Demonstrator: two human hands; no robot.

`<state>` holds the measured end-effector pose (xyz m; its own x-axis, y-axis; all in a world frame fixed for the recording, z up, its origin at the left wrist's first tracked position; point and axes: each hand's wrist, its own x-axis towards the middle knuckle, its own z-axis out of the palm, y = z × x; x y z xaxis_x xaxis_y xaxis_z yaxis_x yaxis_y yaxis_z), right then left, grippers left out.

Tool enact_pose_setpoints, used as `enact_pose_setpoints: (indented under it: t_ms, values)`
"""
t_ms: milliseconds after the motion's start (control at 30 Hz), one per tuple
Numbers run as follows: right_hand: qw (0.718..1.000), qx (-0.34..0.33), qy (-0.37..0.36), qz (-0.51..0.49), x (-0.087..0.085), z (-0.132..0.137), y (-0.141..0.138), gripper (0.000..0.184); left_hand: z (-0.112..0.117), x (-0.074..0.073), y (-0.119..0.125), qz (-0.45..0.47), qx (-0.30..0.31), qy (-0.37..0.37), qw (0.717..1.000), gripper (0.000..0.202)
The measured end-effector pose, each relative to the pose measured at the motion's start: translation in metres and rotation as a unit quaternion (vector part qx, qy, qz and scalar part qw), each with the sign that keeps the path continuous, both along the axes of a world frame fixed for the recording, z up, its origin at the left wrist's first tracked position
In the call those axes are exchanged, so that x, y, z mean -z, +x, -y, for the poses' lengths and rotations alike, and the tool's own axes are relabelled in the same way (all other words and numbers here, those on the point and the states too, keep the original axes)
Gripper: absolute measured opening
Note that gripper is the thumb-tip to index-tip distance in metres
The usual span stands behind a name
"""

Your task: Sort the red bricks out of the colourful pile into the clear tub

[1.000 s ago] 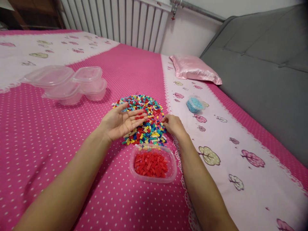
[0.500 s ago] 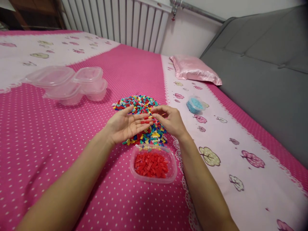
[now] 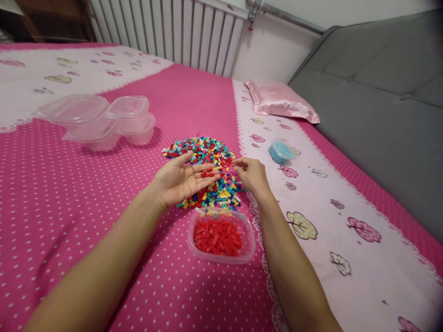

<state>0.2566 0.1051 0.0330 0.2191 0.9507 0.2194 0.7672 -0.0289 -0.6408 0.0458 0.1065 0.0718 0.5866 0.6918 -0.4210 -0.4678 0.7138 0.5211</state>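
Observation:
A pile of small mixed-colour bricks (image 3: 204,152) lies on the pink dotted bedspread (image 3: 69,198). My left hand (image 3: 180,180) hovers over the pile's near side, palm up and fingers stretched out, with a few red bricks (image 3: 208,173) resting on the fingers. My right hand (image 3: 251,175) rests at the pile's right edge, its fingertips drawn together in a pinch on the bricks; what it pinches is too small to make out. In front of the pile stands a clear plastic tub (image 3: 249,240) filled with red bricks.
A small clear tub of light blue bricks (image 3: 281,151) sits to the right on the pale strip. Stacked empty clear tubs and lids (image 3: 100,121) lie at the back left. A pink satin pillow (image 3: 280,99), a grey sofa back (image 3: 380,106) and a radiator (image 3: 173,32) lie beyond.
My right hand came from the pile's edge to my left palm, then went back to the right edge of the pile. My left hand stayed palm up with red bricks on it.

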Motion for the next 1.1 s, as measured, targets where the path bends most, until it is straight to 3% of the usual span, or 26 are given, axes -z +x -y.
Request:
enact_pose_setpoints:
  t_ms: [133,267,567,667,800,933,1100]
  values:
    - [0.992,-0.016,-0.097,0.083,0.008,0.000,0.001,0.022,0.001,-0.001,0.000,-0.013,-0.006,0.003,1.000,0.062]
    - [0.980,-0.044,-0.147,0.128,0.005,0.002,-0.003,0.022,0.002,-0.003,0.001,-0.023,-0.012,0.007,1.000,0.061]
    - [0.979,0.002,-0.157,0.133,0.003,0.003,-0.004,0.014,0.001,-0.002,0.000,-0.009,-0.001,0.008,1.000,0.063]
    - [0.988,-0.002,-0.117,0.106,0.006,0.001,-0.001,0.016,0.001,-0.002,0.000,-0.015,-0.002,0.010,1.000,0.062]
    - [0.999,-0.035,-0.001,0.009,0.005,-0.003,-0.001,0.020,0.000,-0.002,0.000,-0.019,-0.001,0.011,1.000,0.062]
    - [0.978,-0.135,0.088,-0.134,-0.004,-0.002,-0.008,0.021,0.000,0.000,0.001,-0.008,0.010,0.014,1.000,0.063]
    - [0.952,-0.249,0.126,-0.128,-0.015,0.005,-0.018,0.021,0.000,0.002,0.002,-0.009,0.011,0.018,1.000,0.062]
